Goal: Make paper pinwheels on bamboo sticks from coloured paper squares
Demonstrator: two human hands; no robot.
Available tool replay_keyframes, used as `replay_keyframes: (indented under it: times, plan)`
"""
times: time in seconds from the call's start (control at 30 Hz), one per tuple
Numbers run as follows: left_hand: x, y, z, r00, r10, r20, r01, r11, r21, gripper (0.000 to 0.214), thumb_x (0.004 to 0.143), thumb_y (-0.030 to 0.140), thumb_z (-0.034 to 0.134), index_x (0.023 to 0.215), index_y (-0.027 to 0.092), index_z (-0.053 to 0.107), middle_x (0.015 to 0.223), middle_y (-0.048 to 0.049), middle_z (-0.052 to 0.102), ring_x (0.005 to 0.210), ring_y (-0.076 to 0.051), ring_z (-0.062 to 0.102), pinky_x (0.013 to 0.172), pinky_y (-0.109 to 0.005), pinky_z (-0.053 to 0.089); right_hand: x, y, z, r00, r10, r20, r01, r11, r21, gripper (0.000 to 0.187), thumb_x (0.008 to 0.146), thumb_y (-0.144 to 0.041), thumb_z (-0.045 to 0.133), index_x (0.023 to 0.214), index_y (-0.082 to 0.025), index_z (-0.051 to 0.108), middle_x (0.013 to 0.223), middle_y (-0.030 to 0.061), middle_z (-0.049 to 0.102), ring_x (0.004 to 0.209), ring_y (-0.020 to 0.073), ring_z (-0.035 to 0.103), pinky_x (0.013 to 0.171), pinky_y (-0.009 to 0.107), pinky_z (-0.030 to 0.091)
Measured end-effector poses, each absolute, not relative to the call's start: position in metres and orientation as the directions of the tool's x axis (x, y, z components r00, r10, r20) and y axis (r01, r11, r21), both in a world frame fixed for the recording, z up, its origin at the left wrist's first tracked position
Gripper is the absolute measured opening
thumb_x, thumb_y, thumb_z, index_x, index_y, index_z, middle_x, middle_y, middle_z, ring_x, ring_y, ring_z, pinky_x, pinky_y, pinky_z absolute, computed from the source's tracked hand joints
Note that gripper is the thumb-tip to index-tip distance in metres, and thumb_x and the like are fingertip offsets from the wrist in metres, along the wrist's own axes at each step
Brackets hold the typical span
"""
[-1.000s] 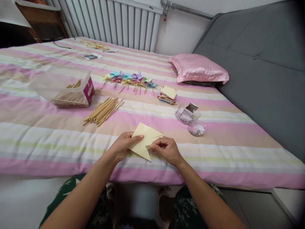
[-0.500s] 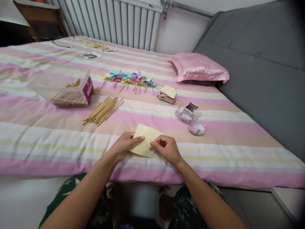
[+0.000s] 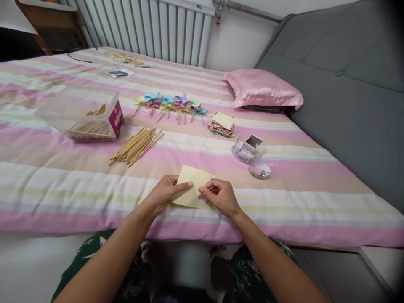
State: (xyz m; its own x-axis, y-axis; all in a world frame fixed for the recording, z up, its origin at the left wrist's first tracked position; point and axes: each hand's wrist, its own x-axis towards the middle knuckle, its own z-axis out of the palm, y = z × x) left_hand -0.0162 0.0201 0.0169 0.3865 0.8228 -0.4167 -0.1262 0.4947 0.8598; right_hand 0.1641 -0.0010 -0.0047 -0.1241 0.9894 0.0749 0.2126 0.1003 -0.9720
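Observation:
A pale yellow paper square (image 3: 186,198) is held just above the near side of the bed. My left hand (image 3: 167,191) is closed on its left edge, thumb on top and fingers underneath. Pinched together over the right part of the sheet, the fingertips of my right hand (image 3: 219,195) grip the paper; whether something small is also between them I cannot tell. Past my hands lie a bundle of thin wooden sticks (image 3: 134,147), a stack of coloured paper squares (image 3: 221,124) and a row of finished paper pinwheels (image 3: 168,101).
A clear plastic box (image 3: 109,113) with more sticks stands at left. Two small clear round containers, one with packets (image 3: 244,150) and one with tiny metal pieces (image 3: 260,169), sit at right. A pink pillow (image 3: 265,90) lies by the grey headboard (image 3: 334,75).
The right fingers have shifted slightly at the paper, and the sheet has turned a little, its lower right part now lying differently under my right hand. My left hand keeps its hold.

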Motion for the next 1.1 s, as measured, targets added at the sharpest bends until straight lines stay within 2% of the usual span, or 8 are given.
replay_keyframes:
  times: [0.27, 0.73, 0.9, 1.0, 1.1]
  plan:
    - [-0.0144, 0.0189, 0.0143, 0.357, 0.847, -0.394, -0.101, 0.454, 0.885, 0.033, 0.057, 0.029, 0.079, 0.083, 0.011, 0.071, 0.076, -0.0083, 0.072, 0.060, -0.018, 0.062, 0.056, -0.026, 0.045, 0.1647, -0.0003, -0.0095, -0.122, 0.986, 0.118, 0.294, 0.149, -0.944, 0.022, 0.074, -0.035, 0.065, 0.062, -0.017, 0.062, 0.057, 0.0026, 0.065, 0.049, 0.0119, 0.057, 0.046, 0.021, 0.044]
    - [-0.0118, 0.0173, 0.0109, 0.312, 0.873, -0.374, -0.034, 0.404, 0.914, 0.033, 0.057, 0.028, 0.079, 0.085, 0.012, 0.070, 0.080, -0.0084, 0.072, 0.065, -0.020, 0.064, 0.059, -0.027, 0.048, 0.1645, -0.0014, -0.0097, -0.128, 0.987, 0.101, 0.301, 0.136, -0.944, 0.022, 0.074, -0.035, 0.065, 0.062, -0.018, 0.060, 0.056, 0.0028, 0.065, 0.048, 0.0130, 0.059, 0.046, 0.022, 0.044]
    - [-0.0108, 0.0171, 0.0089, 0.280, 0.887, -0.368, -0.017, 0.388, 0.922, 0.032, 0.058, 0.029, 0.079, 0.082, 0.011, 0.070, 0.075, -0.0072, 0.072, 0.062, -0.018, 0.063, 0.056, -0.025, 0.046, 0.1638, -0.0020, -0.0087, -0.126, 0.985, 0.116, 0.302, 0.149, -0.942, 0.021, 0.074, -0.035, 0.065, 0.063, -0.017, 0.060, 0.057, 0.0021, 0.064, 0.049, 0.0120, 0.057, 0.046, 0.021, 0.042]
    - [-0.0095, 0.0164, 0.0076, 0.239, 0.902, -0.359, -0.038, 0.378, 0.925, 0.031, 0.059, 0.029, 0.078, 0.084, 0.011, 0.069, 0.073, -0.0059, 0.071, 0.060, -0.016, 0.062, 0.053, -0.023, 0.044, 0.1623, -0.0027, -0.0094, -0.088, 0.988, 0.126, 0.255, 0.144, -0.956, 0.020, 0.072, -0.035, 0.068, 0.075, -0.018, 0.058, 0.053, -0.0036, 0.054, 0.045, 0.0093, 0.050, 0.044, 0.020, 0.038]
    - [-0.0079, 0.0153, 0.0078, 0.223, 0.914, -0.340, -0.107, 0.369, 0.923, 0.034, 0.062, 0.029, 0.076, 0.089, 0.012, 0.069, 0.079, -0.0064, 0.072, 0.064, -0.017, 0.063, 0.058, -0.024, 0.047, 0.1598, -0.0032, -0.0119, -0.035, 0.988, 0.150, 0.170, 0.153, -0.973, 0.047, 0.068, -0.035, 0.072, 0.107, -0.021, 0.049, 0.066, -0.0054, 0.054, 0.046, 0.0072, 0.049, 0.045, 0.019, 0.039]
